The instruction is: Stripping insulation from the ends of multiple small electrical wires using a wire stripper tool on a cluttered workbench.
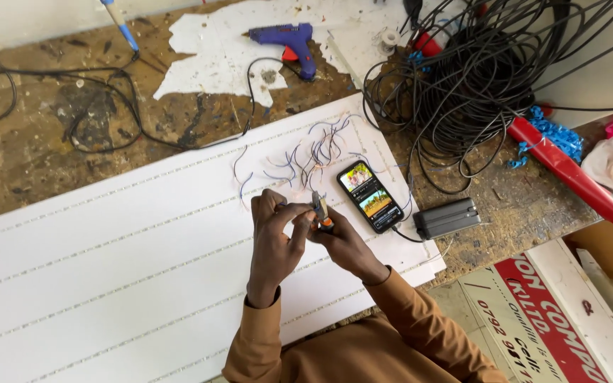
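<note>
1. The left hand [272, 237] is closed, thumb and fingertips pinched on something too thin to make out, probably one short blue wire piece, held just above the long white board with rows of small dotted strips [129, 262].
2. The right hand [340, 245] is clamped on a small hand tool with an orange handle and grey metal jaws [320, 211], jaws pointing up and meeting the left fingertips.
3. I judge the step in hand to be trimming or stripping a wire end; the next move calls for a steady squeeze and a clean pull.
4. A loose scatter of short blue and dark wire pieces [305, 157] lies on the board just beyond the hands.
5. A black smartphone with a lit screen [369, 196] lies beside the right hand, cabled to a dark grey rectangular box [447, 218] on the worn wooden counter [30, 152].
</note>
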